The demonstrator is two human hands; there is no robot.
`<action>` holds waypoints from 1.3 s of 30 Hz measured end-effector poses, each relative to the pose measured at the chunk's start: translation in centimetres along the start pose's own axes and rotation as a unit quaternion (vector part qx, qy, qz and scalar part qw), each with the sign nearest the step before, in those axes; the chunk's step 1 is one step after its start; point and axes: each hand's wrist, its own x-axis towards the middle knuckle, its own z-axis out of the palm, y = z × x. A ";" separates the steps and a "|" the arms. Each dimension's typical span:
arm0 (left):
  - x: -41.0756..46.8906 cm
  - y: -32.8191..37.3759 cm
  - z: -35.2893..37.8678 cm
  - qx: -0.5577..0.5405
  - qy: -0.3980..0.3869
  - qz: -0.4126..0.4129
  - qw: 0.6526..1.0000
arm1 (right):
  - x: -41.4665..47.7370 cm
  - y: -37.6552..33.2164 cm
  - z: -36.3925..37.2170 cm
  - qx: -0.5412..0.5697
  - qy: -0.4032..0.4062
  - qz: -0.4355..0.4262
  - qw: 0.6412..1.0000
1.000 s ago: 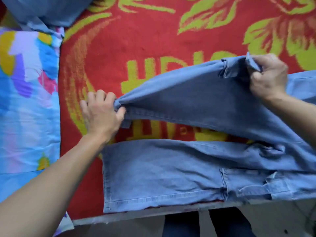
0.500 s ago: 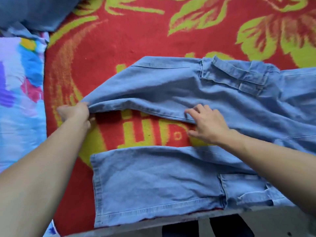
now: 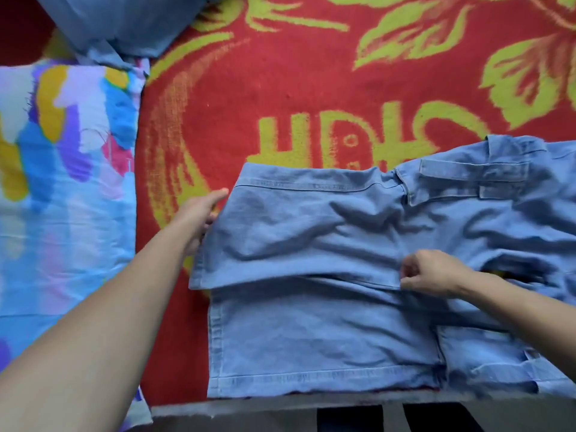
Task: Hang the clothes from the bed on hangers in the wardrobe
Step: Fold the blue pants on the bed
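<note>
Two legs of the jeans point(image 3: 311, 332) lie on the bed point(image 3: 280, 406), the nearer one flat along its front edge; if we drag the cloth toward us, it could slip off to the floor. Just beyond, our right hand point(image 3: 436, 272) pinches the near seam of the upper leg, and our left hand point(image 3: 199, 216) grasps that leg's hem, fingers tucked beneath the denim. The upper leg covers the lower only in part and is rumpled between our hands, so we judge that a fold made now would set skewed and hang lopsided on a hanger. The cargo pocket point(image 3: 473, 176) adds bulk that could twist the fold. Farther off, the red blanket point(image 3: 280, 88) looks fuzzy and may drag at the denim as we pull. To the left lies a multicoloured cloth point(image 3: 62, 182); at the far corner another blue garment point(image 3: 118, 26) waits its turn. We see no hanger or wardrobe.
</note>
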 end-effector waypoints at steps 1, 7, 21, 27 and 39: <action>0.3 0.9 0.6 0.009 -0.044 0.006 0.999 | 0.3 -0.4 -0.1 0.005 0.006 0.005 1.000; -0.1 5.2 1.4 0.066 0.027 0.197 0.978 | 0.5 -1.4 0.0 0.036 0.102 0.018 0.994; -1.6 -10.1 1.0 0.174 0.295 0.144 0.928 | -1.5 -4.2 1.5 -0.029 0.312 -0.113 0.943; -7.1 -19.3 3.4 0.244 0.265 0.110 0.927 | -5.3 -3.0 9.2 -0.026 0.236 -0.082 0.968; -6.7 -15.8 -0.4 0.369 0.392 0.152 0.829 | -7.1 -1.4 9.5 -0.006 0.372 -0.122 0.920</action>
